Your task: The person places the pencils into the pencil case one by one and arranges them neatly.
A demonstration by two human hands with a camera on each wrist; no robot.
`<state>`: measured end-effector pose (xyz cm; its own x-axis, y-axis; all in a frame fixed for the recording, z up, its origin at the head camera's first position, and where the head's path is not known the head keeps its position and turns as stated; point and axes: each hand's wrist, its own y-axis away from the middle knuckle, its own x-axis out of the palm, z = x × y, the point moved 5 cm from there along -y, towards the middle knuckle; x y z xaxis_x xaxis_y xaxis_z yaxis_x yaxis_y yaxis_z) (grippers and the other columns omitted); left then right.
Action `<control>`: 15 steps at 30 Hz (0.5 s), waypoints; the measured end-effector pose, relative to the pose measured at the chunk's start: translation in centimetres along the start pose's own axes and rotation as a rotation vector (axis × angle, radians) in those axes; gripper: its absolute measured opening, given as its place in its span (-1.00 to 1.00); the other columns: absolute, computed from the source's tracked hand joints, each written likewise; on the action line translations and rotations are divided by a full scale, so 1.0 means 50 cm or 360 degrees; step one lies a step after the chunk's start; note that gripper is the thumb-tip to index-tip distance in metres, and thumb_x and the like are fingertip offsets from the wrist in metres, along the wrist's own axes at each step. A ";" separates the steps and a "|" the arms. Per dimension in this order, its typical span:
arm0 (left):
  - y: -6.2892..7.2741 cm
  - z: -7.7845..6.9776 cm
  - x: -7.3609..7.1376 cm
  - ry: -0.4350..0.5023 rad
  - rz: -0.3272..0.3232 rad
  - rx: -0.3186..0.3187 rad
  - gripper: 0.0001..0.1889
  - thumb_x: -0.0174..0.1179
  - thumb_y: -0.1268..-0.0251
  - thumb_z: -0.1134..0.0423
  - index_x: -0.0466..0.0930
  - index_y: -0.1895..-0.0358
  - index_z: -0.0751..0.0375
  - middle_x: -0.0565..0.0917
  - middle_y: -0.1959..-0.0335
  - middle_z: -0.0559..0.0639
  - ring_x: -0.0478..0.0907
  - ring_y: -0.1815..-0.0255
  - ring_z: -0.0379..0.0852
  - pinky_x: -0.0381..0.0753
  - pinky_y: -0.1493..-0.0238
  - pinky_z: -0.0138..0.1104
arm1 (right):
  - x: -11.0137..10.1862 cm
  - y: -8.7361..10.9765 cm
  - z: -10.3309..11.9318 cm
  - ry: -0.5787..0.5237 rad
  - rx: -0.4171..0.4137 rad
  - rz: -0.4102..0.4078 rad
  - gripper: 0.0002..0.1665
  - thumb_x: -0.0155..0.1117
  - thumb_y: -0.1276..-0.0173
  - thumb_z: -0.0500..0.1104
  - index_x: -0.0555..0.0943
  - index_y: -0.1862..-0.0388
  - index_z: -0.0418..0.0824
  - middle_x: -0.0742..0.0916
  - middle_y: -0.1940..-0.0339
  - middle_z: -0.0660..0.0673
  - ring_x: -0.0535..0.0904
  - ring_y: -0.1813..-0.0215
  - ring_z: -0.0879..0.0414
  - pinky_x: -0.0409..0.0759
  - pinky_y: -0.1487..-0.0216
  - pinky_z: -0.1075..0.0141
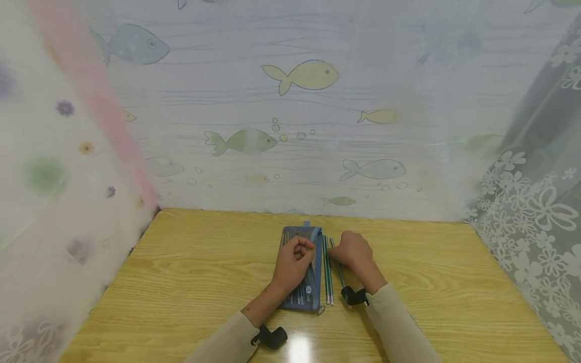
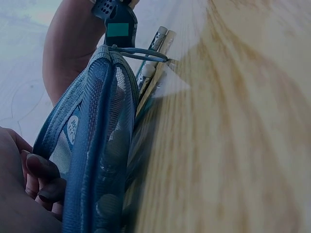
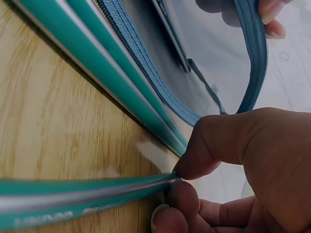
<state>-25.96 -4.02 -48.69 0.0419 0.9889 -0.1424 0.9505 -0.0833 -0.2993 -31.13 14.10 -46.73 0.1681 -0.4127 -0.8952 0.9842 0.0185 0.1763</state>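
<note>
A blue mesh zip pouch (image 1: 316, 290) lies upright on the table with pencils inside. My left hand (image 1: 294, 262) is over it; in the right wrist view its fingers (image 3: 270, 13) pinch the zip edge (image 3: 257, 63), holding the mouth apart. Beside the pouch, my right hand (image 1: 356, 249) pinches a green-and-silver striped pencil (image 3: 92, 196) near one end between thumb and fingertips. Between that pencil and the pouch lie more green striped pencils (image 1: 328, 277). In the left wrist view, the pouch (image 2: 92, 145) hides most of them.
A ring (image 1: 321, 310) hangs from the pouch's near corner. Black wrist cameras (image 1: 274, 338) sit on both wrists. The wooden table (image 1: 195, 267) meets a fish-print curtain (image 1: 236, 191) at the back, with a lace-patterned curtain (image 1: 540, 217) on the right.
</note>
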 end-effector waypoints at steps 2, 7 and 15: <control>-0.002 0.003 -0.001 -0.0006 -0.0003 -0.0002 -0.86 0.15 -0.47 0.47 0.68 0.09 0.21 0.57 0.52 -0.01 0.37 0.61 -0.28 0.40 0.47 -0.43 | 0.000 -0.002 0.000 -0.0011 -0.0002 0.0004 -0.52 0.44 -0.24 0.02 0.40 0.70 -0.07 0.46 0.71 0.00 0.37 0.65 0.08 0.26 0.62 0.24; -0.008 0.002 -0.003 0.0021 -0.0010 0.0003 -0.88 0.19 -0.45 0.47 0.68 0.10 0.25 0.58 0.51 0.03 0.40 0.60 -0.27 0.40 0.48 -0.44 | -0.001 -0.005 -0.001 -0.0057 -0.0012 0.0010 -0.49 0.46 -0.25 0.03 0.38 0.72 -0.06 0.43 0.73 0.01 0.36 0.66 0.10 0.26 0.62 0.26; -0.016 0.005 -0.005 0.0057 -0.0020 0.0010 -0.89 0.20 -0.44 0.47 0.67 0.09 0.28 0.59 0.50 0.03 0.39 0.62 -0.28 0.39 0.49 -0.45 | -0.003 -0.018 -0.006 -0.0093 -0.0075 -0.0010 -0.45 0.44 -0.29 0.04 0.35 0.75 -0.05 0.41 0.75 0.03 0.34 0.67 0.12 0.26 0.60 0.28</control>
<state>-26.78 -4.23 -48.64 0.0410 0.9937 -0.1045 0.9491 -0.0714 -0.3067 -32.01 14.42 -46.87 0.1596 -0.4651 -0.8707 0.9870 0.0581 0.1498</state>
